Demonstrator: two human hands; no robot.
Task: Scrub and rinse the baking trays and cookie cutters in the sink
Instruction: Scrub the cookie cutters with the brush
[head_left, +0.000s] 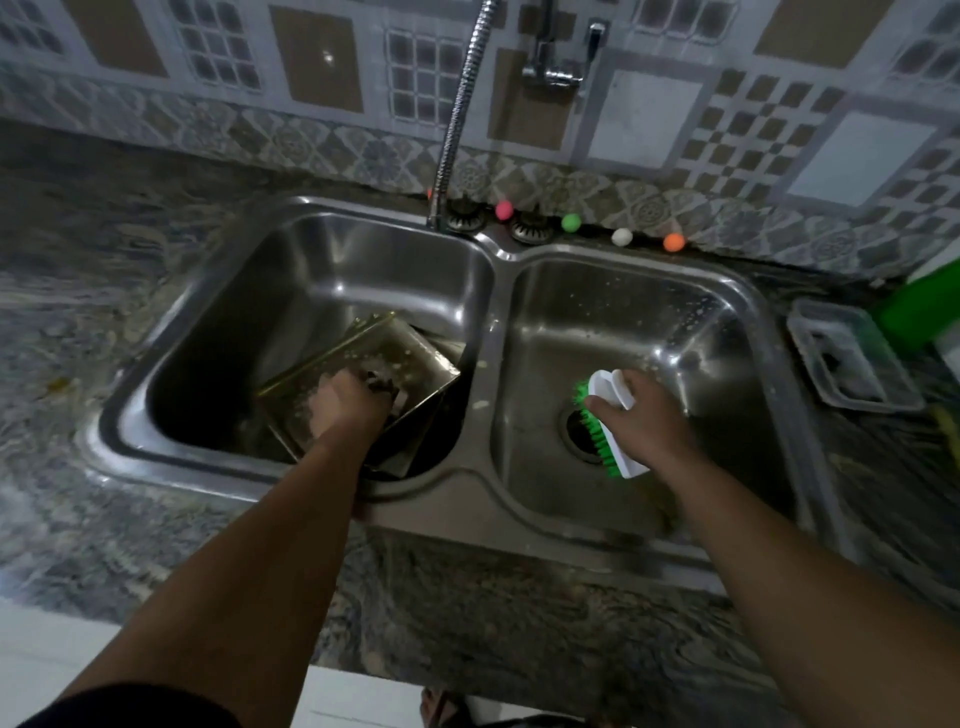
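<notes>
A double steel sink (488, 332) fills the middle of the view. In its left basin lie stacked metal baking trays (395, 348), the top one tilted and flecked with soap foam. My left hand (348, 400) reaches into that top tray, its fingers curled down on something dark that I cannot make out. Over the right basin, above the drain (576, 431), my right hand (644, 415) grips a white scrub brush with green bristles (608, 415), bristles turned to the left. No cookie cutters can be picked out.
A flexible metal faucet hose (457, 114) rises behind the left basin; a wall tap (553, 67) sits above. Small coloured balls (570, 222) line the sink's back edge. A clear plastic container (852, 358) and a green object (924, 301) stand at right on the stone counter (62, 291).
</notes>
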